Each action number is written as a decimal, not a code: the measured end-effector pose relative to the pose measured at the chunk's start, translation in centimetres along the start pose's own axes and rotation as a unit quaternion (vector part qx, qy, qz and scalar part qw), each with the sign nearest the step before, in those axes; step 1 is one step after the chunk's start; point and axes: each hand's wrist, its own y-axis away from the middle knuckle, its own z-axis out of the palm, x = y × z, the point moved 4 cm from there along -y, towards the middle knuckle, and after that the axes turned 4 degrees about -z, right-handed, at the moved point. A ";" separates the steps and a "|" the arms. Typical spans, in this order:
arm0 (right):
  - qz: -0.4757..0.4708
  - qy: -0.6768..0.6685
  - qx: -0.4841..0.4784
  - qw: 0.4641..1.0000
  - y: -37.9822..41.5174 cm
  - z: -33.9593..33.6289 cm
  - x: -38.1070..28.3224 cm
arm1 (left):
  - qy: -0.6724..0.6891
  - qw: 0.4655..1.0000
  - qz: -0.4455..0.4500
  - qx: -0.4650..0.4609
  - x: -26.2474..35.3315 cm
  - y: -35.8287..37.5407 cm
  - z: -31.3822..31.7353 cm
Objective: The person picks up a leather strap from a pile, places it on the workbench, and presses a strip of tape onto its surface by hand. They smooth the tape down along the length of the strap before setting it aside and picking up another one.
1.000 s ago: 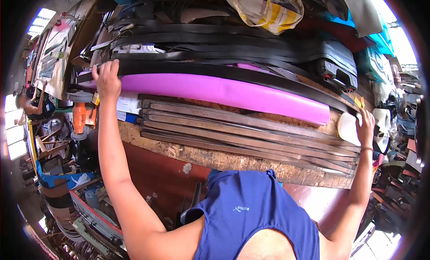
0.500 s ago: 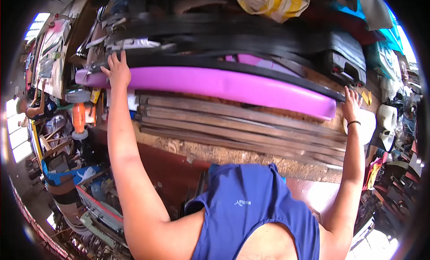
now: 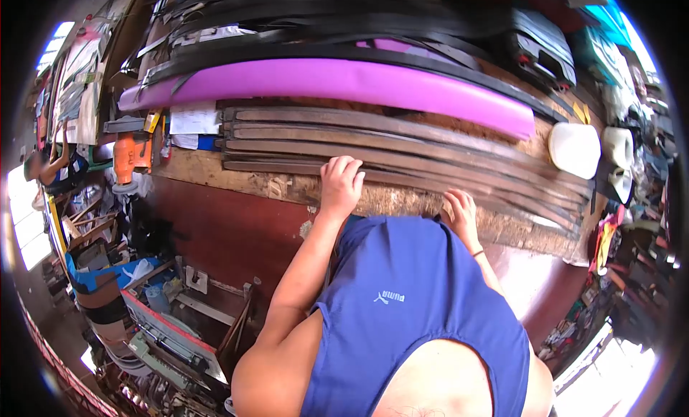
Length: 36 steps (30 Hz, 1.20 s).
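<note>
Several long brown straps (image 3: 287, 135), leather-like, lie side by side across the wooden workbench (image 3: 273, 186). My left hand (image 3: 341, 187) is at the straps' near edge, its fingers slightly curved and apart, gripping nothing that I can see. To its right, my right hand (image 3: 460, 214) rests by the bench's front edge with loosely bent fingers, also near the straps. Beyond the straps lies a long pink roll of sheet material (image 3: 323, 80), with a long black strip (image 3: 287, 52) along its far side. Neither hand touches the roll.
An orange-bodied tool or container (image 3: 129, 158) stands at the bench's left end beside white papers (image 3: 192, 123). A white plastic container (image 3: 574, 150) sits at the right end. At the back is a dark case (image 3: 542, 47). Another person (image 3: 59, 166) is at far left.
Both hands have left the ends of the pink roll and black strip and come back toward my body, closer together. The roll now lies farther from the straps, which show more fully.
</note>
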 end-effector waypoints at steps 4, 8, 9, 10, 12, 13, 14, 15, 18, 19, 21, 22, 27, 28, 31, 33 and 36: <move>-0.019 0.087 0.021 0.996 0.8 0.3 0.8 | -0.024 0.996 0.051 -0.073 1.3 2.0 2.3; -0.032 0.136 0.048 0.989 -0.2 0.0 1.0 | -0.145 0.982 0.062 -0.108 1.3 2.3 3.7; -0.028 0.141 0.057 0.988 -0.5 0.0 0.9 | -0.155 0.980 0.072 -0.106 1.2 2.0 3.8; -0.024 0.147 0.066 0.987 -0.7 0.0 0.7 | -0.168 0.976 0.074 -0.116 1.0 1.4 4.0; -0.018 0.149 0.087 0.985 -0.7 0.0 0.2 | -0.159 0.973 0.101 -0.130 1.1 0.7 4.0; -0.019 0.145 0.090 0.985 -0.6 0.2 0.3 | -0.147 0.974 0.112 -0.131 1.3 0.3 3.8; -0.018 0.138 0.085 0.987 -0.4 0.4 0.3 | -0.137 0.974 0.121 -0.133 1.4 0.4 3.5; -0.024 0.140 0.084 0.986 -0.4 0.5 -0.1 | -0.103 0.978 0.140 -0.113 1.4 0.3 3.1; -0.038 0.112 0.062 0.991 -0.9 1.0 -1.5 | -0.033 0.977 0.129 -0.167 4.0 0.6 0.9; -0.056 0.111 0.068 0.990 -1.3 1.0 -2.3 | -0.034 0.975 0.141 -0.169 5.4 0.7 -0.1; -0.082 0.088 0.085 0.989 -1.9 1.3 -3.3 | -0.040 0.971 0.163 -0.172 8.6 0.8 -1.6; -0.091 0.076 0.092 0.989 -2.3 1.3 -3.9 | -0.046 0.968 0.171 -0.178 9.9 0.7 -2.1; -0.088 0.100 0.115 0.984 -3.1 1.3 -3.6 | -0.090 0.961 0.180 -0.192 12.7 0.3 -3.3; -0.088 0.106 0.119 0.983 -3.0 1.3 -3.2 | -0.103 0.959 0.180 -0.191 12.9 0.2 -3.5; -0.024 0.110 0.126 0.986 -1.8 0.2 -0.6 | -0.173 0.950 0.110 -0.234 6.9 -1.2 -0.8; 0.010 0.115 0.134 0.984 -0.6 -0.7 1.5 | -0.236 0.949 0.114 -0.174 3.5 -0.4 0.3; 0.028 0.154 0.169 0.973 0.5 -2.4 4.3 | -0.226 0.967 0.079 -0.082 -0.8 1.9 2.0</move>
